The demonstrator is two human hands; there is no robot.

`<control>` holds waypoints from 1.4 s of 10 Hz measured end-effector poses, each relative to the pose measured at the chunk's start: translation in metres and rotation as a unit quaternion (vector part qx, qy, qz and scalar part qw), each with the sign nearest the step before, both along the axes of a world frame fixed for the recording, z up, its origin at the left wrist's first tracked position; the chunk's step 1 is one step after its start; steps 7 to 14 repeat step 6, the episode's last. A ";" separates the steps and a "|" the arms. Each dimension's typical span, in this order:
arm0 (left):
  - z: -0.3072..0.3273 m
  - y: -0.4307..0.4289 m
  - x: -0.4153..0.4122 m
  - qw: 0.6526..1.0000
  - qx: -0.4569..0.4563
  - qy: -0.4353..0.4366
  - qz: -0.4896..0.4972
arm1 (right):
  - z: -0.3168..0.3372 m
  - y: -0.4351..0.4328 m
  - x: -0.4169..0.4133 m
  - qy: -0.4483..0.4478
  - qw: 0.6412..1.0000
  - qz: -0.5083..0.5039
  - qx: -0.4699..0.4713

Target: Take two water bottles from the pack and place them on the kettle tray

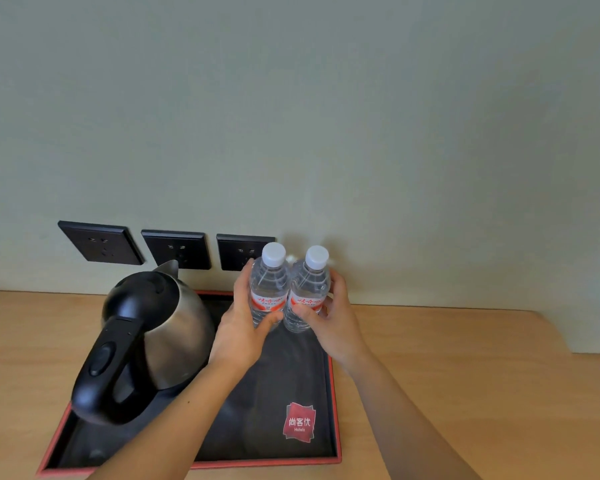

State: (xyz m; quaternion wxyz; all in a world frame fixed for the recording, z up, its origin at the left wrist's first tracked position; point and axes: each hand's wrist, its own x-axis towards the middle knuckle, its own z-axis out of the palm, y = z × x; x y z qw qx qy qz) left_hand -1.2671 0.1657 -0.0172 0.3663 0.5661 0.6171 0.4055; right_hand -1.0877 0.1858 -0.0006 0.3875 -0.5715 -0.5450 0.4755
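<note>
**Two bottles upright at back of kettle tray, both in your hands**

Your left hand (245, 327) is wrapped round the left bottle (269, 289): thumb across the front below the label, fingers behind its far side. Grip closed on it. Your right hand (329, 318) does the same w/ the right bottle (308, 292), thumb on the front at label height, fingers curled round the right flank. Closed on that one too.

Bottles: clear plastic, white screw caps on, red-and-white label bands mid-body. Both stand upright, side by side, bodies touching or v. nearly so. Contents look clear, filled up near the shoulders; exact level hard to read. Bases sit at the tray's back right area; can't tell if they rest fully on it or hang just above, since your thumbs and the blur hide the bottoms.

Tray (335, 410): black inside, red rim, low walls. Holds the kettle (160, 327) on its left half: steel body, black lid and handle, spout toward the wall, lid shut so contents not visible. A red logo patch (299, 422) is printed near the front right of the tray floor. Kettle is just beside your left forearm, apart from the bottles.

Tray lies on a light wood counter (465, 375). Three dark wall sockets (175, 249) in a row behind; the left bottle's cap overlaps the right-most one
</note>
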 end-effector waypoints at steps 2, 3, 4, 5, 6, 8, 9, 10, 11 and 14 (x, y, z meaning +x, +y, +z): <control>0.045 -0.004 -0.025 0.999 -0.019 0.000 -0.037 | 0.050 -0.010 -0.003 -0.037 0.999 -0.033 0.021; 0.088 -0.003 -0.039 0.999 -0.004 -0.018 -0.049 | 0.098 -0.014 -0.004 -0.043 0.997 -0.060 0.033; 0.139 0.000 -0.044 0.997 0.020 -0.041 -0.064 | 0.150 -0.020 -0.007 -0.016 0.996 -0.072 0.056; 0.195 -0.002 -0.045 0.995 0.047 -0.029 -0.078 | 0.205 -0.029 -0.009 0.006 0.992 -0.083 0.091; 0.254 -0.011 -0.043 0.992 0.088 -0.016 -0.086 | 0.255 -0.039 -0.009 0.031 0.986 -0.102 0.125; 0.254 -0.011 -0.043 0.992 0.088 -0.016 -0.086 | 0.255 -0.039 -0.009 0.031 0.986 -0.102 0.125; 0.254 -0.011 -0.043 0.992 0.088 -0.016 -0.086 | 0.255 -0.039 -0.009 0.031 0.986 -0.102 0.125; 0.254 -0.011 -0.043 0.992 0.088 -0.016 -0.086 | 0.255 -0.039 -0.009 0.031 0.986 -0.102 0.125; 0.254 -0.011 -0.043 0.992 0.088 -0.016 -0.086 | 0.255 -0.039 -0.009 0.031 0.986 -0.102 0.125; 0.254 -0.011 -0.043 0.992 0.088 -0.016 -0.086 | 0.255 -0.039 -0.009 0.031 0.986 -0.102 0.125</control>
